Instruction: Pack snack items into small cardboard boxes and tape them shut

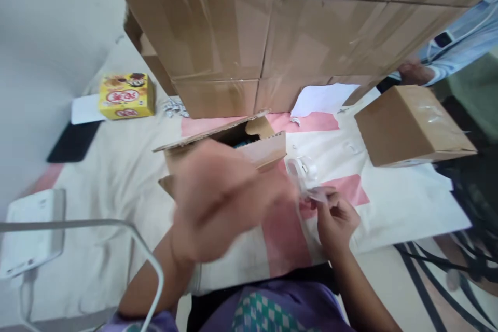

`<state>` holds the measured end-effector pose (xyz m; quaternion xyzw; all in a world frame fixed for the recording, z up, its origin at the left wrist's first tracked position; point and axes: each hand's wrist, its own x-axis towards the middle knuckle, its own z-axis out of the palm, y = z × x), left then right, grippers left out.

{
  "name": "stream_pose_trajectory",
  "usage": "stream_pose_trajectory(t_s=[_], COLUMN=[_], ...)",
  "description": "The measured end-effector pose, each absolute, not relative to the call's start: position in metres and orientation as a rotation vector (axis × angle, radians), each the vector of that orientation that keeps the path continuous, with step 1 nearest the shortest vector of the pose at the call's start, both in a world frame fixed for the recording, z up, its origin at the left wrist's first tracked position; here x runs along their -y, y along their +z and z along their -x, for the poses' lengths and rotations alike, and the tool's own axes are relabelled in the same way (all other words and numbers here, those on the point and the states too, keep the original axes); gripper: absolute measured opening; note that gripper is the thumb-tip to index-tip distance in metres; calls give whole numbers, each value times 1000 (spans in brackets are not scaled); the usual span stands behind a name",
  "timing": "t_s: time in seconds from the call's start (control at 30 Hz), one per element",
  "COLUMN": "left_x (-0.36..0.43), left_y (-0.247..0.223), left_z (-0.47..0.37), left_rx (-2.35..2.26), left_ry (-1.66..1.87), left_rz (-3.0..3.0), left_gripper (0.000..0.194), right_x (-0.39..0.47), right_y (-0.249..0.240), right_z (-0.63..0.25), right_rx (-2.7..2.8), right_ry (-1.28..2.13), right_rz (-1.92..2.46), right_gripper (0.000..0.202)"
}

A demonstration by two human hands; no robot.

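Plastic strip (319, 195) is pinched in the right grip (339, 219), probably for fingertip control; blurred left grip (218, 197) hovers by the box (268, 151), its hold impossible to tell.

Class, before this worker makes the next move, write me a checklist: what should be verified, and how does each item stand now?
1. Right hand grips the clear strip: ok, pinched at the fingers.
2. Left hand holds something securely: cannot tell, too blurred.
3. Open carton has its flaps folded flat: not ok, they stand out.
4. Its contents are identified: cannot tell, mostly hidden.
5. Yellow box is apart from both hands: ok.
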<state>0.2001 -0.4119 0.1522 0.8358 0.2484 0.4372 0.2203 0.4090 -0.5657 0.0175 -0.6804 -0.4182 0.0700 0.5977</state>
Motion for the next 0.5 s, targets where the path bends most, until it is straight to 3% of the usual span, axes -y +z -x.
stream_pose_trajectory(t_s=[0.1, 0.17, 0.23, 0.4, 0.5], left_x=[395, 386, 378, 364, 358], left_y=[174, 178, 178, 175, 172], left_z=[-170, -160, -154, -150, -152], left_rx=[-879, -930, -891, -942, -993], left_ry=[1580, 1465, 1228, 679, 579], left_rz=[-2405, -2389, -2345, -2421, -2401], left_gripper=[8, 16, 23, 27, 28], right_x=[527, 495, 466, 439, 444], right_y=[42, 62, 79, 80, 70], right_z=[-408, -405, -401, -390, -387], right_rx=[1372, 1606, 1796, 1990, 1947], right_ry=[40, -78, -134, -60, -109], right_rz=[1402, 1348, 1312, 1384, 1383], right_gripper=[8, 44, 64, 49, 48])
